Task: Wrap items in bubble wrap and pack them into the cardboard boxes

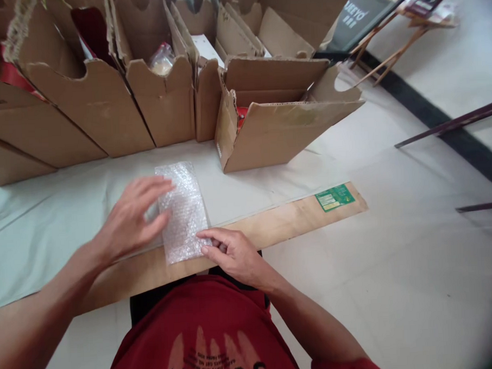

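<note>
A flat, clear bubble wrap pouch (pixel 182 209) lies across the cloth and the wooden front edge of the table. My left hand (pixel 137 214) is at its left side, slightly blurred, with thumb and fingers apart and nothing held between them. The left fingertips overlap the pouch's upper left part; whether they touch it I cannot tell. At the lower right edge of the pouch, my right hand (pixel 233 256) grips it between thumb and forefinger, the other fingers curled under.
Cardboard bins (pixel 161 101) stand in a row along the back, several with items inside. A separate cardboard box (pixel 284 134) sits at the right. Pale cloth (pixel 87 191) covers the table, and a green label (pixel 335 198) is on the wooden edge (pixel 280 226).
</note>
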`<state>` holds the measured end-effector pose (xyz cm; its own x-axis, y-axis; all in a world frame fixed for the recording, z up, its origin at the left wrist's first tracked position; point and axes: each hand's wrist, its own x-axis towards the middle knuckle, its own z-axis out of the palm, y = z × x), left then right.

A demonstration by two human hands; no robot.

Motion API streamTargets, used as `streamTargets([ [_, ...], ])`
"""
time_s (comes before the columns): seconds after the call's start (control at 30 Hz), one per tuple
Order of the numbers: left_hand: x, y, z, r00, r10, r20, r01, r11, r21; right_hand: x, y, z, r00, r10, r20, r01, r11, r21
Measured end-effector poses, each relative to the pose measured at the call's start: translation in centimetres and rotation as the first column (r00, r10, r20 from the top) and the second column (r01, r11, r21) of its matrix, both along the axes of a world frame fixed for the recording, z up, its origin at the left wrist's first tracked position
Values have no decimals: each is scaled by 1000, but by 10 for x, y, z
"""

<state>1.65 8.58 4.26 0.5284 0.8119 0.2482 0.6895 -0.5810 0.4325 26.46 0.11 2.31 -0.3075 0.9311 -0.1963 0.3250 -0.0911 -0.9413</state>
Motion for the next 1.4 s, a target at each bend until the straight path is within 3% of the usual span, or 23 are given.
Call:
streamTargets([
  [0.07, -14, -41, -13, 996, -66, 57, 69, 996, -61, 3, 0, -1, 998, -11, -60, 7, 998, -64],
  [0.13, -21, -71, -26, 993, -110, 40, 111, 994, -19, 3, 0, -6, 986, -32, -161, 9, 990, -140],
  [0.2, -19, -85, -39, 994, -108, 23, 107, 992, 67, 1, 0, -11, 959, -76, -274, 16, 977, -215],
  [0.3, -7, -79, -51, 993, -81, 87, 67, 986, 153, -1, -2, -17, 924, -134, -358, 30, 959, -282],
  [0.43, 2, -61, -47, 971, -28, 238, -10, 988, 157, 3, -5, -18, 932, -98, -350, 0, 963, -269],
  [0.6, 3, -58, -39, 945, 18, 327, -48, 995, 83, 9, -5, -17, 934, -10, -356, -55, 983, -173],
  [0.73, 5, -58, -39, 939, 28, 343, -53, 997, 63, 10, 1, -12, 976, -30, -216, 9, 995, -95],
  [0.9, 6, -56, -36, 933, 74, 353, -80, 997, 2, 9, 13, -3, 998, -64, -28, 69, 968, 241],
  [1.03, 4, -55, -34, 930, 210, 302, -202, 978, -57, 1, 30, -6, 997, -77, 31, 63, 943, 326],
  [1.17, 5, -51, -41, 922, 341, 181, -348, 937, 10, -3, 40, -15, 988, -101, 120, 52, 931, 361],
  [1.3, 9, -47, -49, 932, 351, 88, -360, 923, 138, 2, 35, -18, 954, -199, 223, 40, 824, 565],
  [1.4, 10, -44, -51, 944, 325, 56, -329, 922, 204, 2, 33, -17, 920, -126, 372, -175, 716, 676],
])
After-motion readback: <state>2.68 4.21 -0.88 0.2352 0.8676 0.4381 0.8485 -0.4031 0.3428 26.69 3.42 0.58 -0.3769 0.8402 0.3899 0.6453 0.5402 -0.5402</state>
